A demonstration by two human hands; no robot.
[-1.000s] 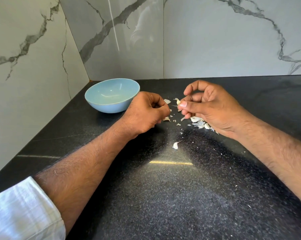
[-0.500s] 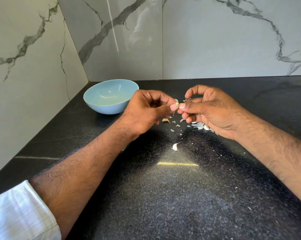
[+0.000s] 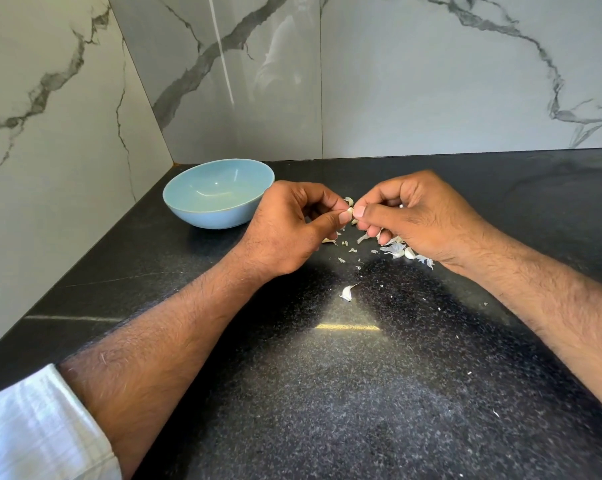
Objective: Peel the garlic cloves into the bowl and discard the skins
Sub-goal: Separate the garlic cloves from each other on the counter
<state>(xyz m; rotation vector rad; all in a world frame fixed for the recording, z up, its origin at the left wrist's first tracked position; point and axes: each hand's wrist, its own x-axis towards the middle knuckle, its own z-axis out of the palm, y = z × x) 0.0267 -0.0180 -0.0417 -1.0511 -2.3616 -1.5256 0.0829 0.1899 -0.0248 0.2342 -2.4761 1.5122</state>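
Garlic clove (image 3: 350,211), small and pale, sits at the centre of the frame, pinched between the thumb tips of both hands just above the black countertop (image 3: 327,393). Left hand (image 3: 285,226) grasps it with curled fingers from the left, and right hand (image 3: 413,216) grips it from the right, its other fingers folded under. Below and between the hands, papery garlic skins (image 3: 394,250) lie scattered on the counter, the thickest cluster just under the right hand. One larger skin piece (image 3: 347,292) lies apart, lower in the frame. A light blue bowl (image 3: 188,216) stands to the left of the left hand, near the corner of the marble walls (image 3: 431,81). A white sleeve (image 3: 39,434) shows at lower left.
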